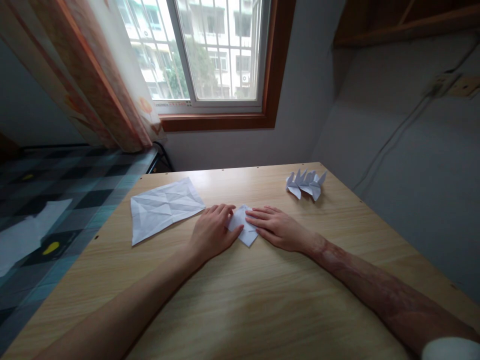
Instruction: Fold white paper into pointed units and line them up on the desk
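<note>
While the left hand [214, 231], half-open with fingers loosely bent, rests its thumb on the folded paper [248, 237], the right hand [279, 229] lies flat across its right side. On the table [240, 305], the paper points one corner toward the person, long axis running away; fingers hide its side edges. Left of it lies a creased sheet [165, 206]; beyond and right, pointed paper pieces [305, 185].

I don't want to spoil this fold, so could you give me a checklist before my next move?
1. Left hand on small folded paper: ok, at its left side.
2. Right hand on it: ok, fingers across its right side.
3. Paper resting on table: ok.
4. Folds under the fingers neat: cannot tell, hidden.
5. Creased sheet not touching left hand: cannot tell, its corner is very close.
6. Spiky paper piece apart from hands: ok.
</note>
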Available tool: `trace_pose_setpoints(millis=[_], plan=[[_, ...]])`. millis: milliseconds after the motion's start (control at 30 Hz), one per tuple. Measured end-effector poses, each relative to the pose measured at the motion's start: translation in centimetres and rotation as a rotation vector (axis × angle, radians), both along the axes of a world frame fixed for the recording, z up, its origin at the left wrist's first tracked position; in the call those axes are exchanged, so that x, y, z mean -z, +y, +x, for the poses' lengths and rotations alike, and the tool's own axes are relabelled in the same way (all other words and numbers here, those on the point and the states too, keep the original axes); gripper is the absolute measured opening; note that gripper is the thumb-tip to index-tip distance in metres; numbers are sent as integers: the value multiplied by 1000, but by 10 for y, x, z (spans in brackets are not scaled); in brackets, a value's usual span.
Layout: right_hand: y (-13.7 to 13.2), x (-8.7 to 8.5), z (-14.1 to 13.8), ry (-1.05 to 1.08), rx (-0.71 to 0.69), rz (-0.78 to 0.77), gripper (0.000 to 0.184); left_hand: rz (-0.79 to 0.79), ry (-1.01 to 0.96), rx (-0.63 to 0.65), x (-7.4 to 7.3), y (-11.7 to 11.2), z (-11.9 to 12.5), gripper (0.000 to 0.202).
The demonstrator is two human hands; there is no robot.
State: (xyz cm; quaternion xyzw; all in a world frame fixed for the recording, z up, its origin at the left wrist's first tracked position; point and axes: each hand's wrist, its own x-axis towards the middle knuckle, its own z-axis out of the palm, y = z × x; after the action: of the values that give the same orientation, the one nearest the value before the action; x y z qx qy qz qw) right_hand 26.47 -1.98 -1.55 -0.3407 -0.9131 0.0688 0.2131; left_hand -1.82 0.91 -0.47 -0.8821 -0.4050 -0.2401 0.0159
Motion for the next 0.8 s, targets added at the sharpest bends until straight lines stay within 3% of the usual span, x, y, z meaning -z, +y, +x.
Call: trace_pose_setpoints(millis=[167, 333, 500, 633, 800], plan=[[2, 3, 1, 3, 18, 21, 50, -14, -82, 40, 4, 3, -1, 37], [1, 4, 1, 7, 10, 28, 52, -106, -177, 244, 2, 1, -1, 32], [3, 6, 2, 47, -7, 28, 52, -158, -106, 399, 0, 0, 1, 17], [3, 5, 1, 122, -18, 24, 45, -159, -76, 365, 1, 3, 1, 19], [0, -1, 0, 168, -33, 8, 38, -176, -6, 324, 2, 5, 1, 40]])
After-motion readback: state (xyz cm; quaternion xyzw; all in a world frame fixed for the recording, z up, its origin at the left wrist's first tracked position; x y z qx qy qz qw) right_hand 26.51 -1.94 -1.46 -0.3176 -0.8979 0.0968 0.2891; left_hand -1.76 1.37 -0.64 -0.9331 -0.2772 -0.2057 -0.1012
